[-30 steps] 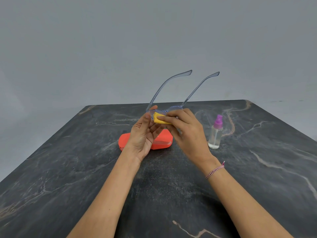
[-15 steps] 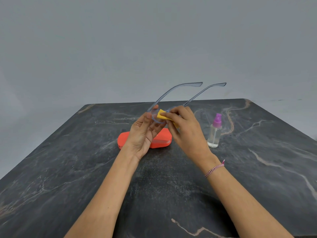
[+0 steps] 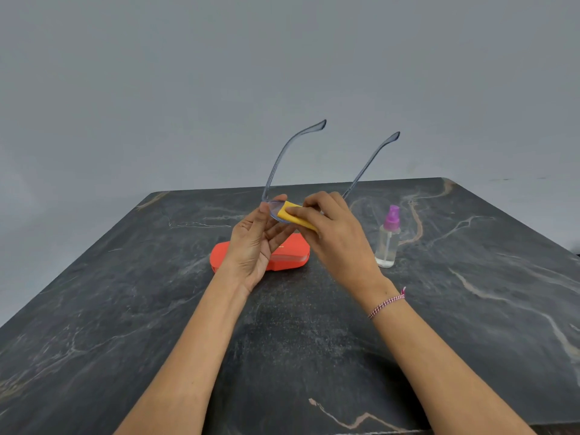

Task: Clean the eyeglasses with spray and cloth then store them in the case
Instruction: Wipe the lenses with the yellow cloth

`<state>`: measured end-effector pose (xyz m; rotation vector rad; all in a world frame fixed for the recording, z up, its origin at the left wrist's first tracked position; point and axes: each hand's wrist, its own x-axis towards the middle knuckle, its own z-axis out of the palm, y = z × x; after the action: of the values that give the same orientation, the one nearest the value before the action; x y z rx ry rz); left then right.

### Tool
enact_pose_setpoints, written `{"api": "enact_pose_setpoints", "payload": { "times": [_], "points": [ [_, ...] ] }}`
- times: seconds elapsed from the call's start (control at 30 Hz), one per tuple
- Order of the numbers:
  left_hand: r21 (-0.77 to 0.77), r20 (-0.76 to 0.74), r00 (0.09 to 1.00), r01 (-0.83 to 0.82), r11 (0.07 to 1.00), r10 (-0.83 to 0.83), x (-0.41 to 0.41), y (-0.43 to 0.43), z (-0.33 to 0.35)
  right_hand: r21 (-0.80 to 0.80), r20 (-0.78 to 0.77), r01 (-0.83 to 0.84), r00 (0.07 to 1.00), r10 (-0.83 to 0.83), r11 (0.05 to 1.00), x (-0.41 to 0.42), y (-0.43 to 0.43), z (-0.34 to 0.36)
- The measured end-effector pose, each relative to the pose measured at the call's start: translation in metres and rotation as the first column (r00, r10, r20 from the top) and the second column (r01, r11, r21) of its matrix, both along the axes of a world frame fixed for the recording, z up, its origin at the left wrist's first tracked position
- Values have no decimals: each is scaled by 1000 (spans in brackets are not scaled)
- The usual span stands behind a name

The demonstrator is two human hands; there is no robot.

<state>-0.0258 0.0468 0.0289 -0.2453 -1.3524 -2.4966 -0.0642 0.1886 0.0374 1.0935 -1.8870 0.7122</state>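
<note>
Grey translucent eyeglasses [image 3: 284, 158] are held up over the table, their two temples unfolded and pointing up and away. My left hand [image 3: 255, 241] pinches the frame at the left lens between thumb and fingers. My right hand [image 3: 334, 233] holds a folded yellow cloth [image 3: 295, 216] against the left lens. The right lens is hidden behind that hand. An orange glasses case [image 3: 282, 257] lies closed on the table just behind my left hand. A clear spray bottle [image 3: 388, 238] with a purple top stands upright to the right of my right hand.
The dark marbled table [image 3: 470, 293] stretches out on all sides, its far edge just behind the glasses. A grey wall fills the background. A red and white string bracelet [image 3: 386, 302] circles my right wrist.
The glasses have tilted, so the temples point more steeply upward than half a second ago. The cloth has slid a little further left across the left lens.
</note>
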Motion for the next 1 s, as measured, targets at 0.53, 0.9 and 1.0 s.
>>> {"api": "enact_pose_setpoints", "payload": {
  "times": [0.53, 0.9, 1.0],
  "points": [
    [-418, -179, 856, -512, 751, 484, 8, -10, 11, -19, -93, 81, 992, -82, 997, -8, 8, -3],
    [-448, -359, 706, -704, 552, 610, 13, -7, 11, 140, -28, 9, 1000, -5, 990, 0, 2, -1],
    [-443, -384, 691, -720, 535, 612, 14, -1, 12, 58, 6, 60, 998, -60, 997, -1, 1, -1]
  ]
}}
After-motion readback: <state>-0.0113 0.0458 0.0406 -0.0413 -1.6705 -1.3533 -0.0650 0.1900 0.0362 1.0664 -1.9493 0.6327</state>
